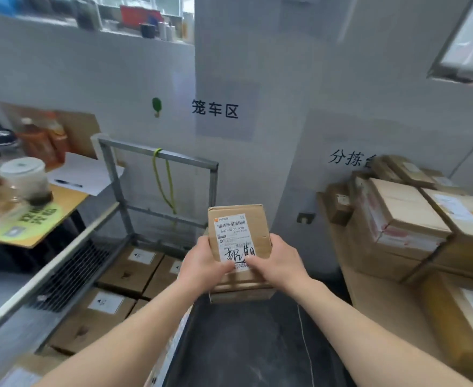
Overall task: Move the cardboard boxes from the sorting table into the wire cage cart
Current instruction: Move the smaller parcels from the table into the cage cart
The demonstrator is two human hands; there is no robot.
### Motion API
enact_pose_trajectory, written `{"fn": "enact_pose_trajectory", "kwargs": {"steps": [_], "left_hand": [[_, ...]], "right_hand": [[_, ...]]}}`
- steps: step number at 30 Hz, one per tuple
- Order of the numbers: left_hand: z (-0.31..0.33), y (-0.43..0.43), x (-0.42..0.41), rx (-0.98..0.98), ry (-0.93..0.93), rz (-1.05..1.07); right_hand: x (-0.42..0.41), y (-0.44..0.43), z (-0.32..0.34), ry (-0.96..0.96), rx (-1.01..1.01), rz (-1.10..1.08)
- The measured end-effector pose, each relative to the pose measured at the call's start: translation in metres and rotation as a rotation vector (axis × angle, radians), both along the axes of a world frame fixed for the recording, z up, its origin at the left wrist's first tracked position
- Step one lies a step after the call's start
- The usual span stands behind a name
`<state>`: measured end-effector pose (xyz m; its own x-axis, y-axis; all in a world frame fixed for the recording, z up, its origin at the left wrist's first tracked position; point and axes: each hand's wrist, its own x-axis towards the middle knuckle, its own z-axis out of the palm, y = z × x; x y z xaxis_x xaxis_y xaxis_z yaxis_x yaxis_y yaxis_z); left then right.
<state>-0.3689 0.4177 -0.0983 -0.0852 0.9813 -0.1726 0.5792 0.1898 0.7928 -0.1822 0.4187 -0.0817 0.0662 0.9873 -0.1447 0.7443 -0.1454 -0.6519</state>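
Head view: left hand [201, 263] and right hand [277, 261] both grip one labelled box [239, 227], held off the worktop's [375, 297] left edge. Best lowered flat into cart [173, 157], beside boxes [130, 268] inside.

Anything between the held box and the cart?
Nothing visible. The left hand and right hand hold the box beside the cart, whose top is open. Loaded boxes cover its floor, so it would probably land on those.

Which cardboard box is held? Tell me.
The small brown cardboard box with the handwritten white label, between left hand and right hand; the rest sit in the wire cage cart or on the sorting table.
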Motion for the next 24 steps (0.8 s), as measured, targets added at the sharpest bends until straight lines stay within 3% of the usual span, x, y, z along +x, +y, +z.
{"fn": "enact_pose_trajectory", "kwargs": {"steps": [12, 24], "left_hand": [[-0.008, 0.007, -0.164, -0.013, 0.001, 0.348], [-0.038, 0.038, -0.231, -0.143, -0.026, 0.792]], "right_hand": [[-0.179, 0.078, -0.009, 0.01, -0.022, 0.36], [-0.294, 0.17, -0.05, 0.024, -0.098, 0.785]]}}
